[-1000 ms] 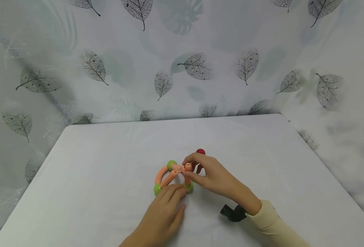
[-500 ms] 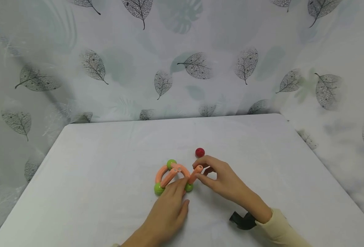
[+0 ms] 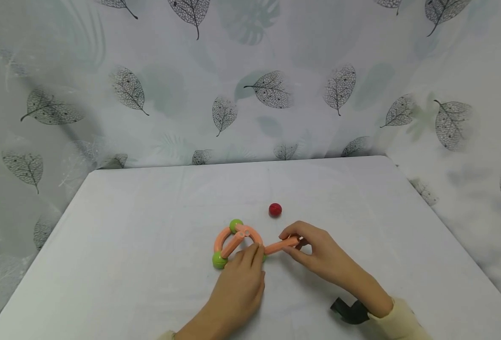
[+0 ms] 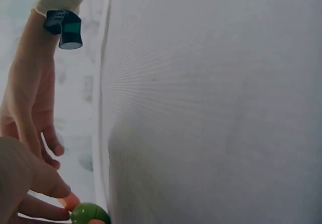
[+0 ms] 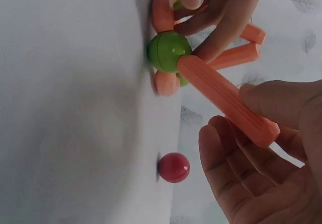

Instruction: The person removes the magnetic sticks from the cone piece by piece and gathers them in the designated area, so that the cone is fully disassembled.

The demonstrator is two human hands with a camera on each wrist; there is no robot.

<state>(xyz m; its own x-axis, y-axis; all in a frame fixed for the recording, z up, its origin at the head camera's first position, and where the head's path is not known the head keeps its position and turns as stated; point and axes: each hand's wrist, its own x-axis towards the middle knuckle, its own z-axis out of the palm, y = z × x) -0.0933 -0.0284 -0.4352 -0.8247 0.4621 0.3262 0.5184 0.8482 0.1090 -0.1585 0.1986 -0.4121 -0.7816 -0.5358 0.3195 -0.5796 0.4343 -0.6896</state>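
Straight orange rod point(image 5: 216, 93), pinched near its free end by the right hand point(image 3: 319, 248), slants up off the white table point(image 3: 148, 212) from a green ball point(image 5: 166, 53) on the curved orange ring point(image 3: 220, 239), which the left hand point(image 3: 239, 285) grips beside that ball. Angling the rod at this joint looks like the step in hand; the next move probably calls for a steady left hold and a fine turn.

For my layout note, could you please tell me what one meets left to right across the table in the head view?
Left sleeve, leftmost green ball, left hand, red ball, right hand, black wrist device, right sleeve.
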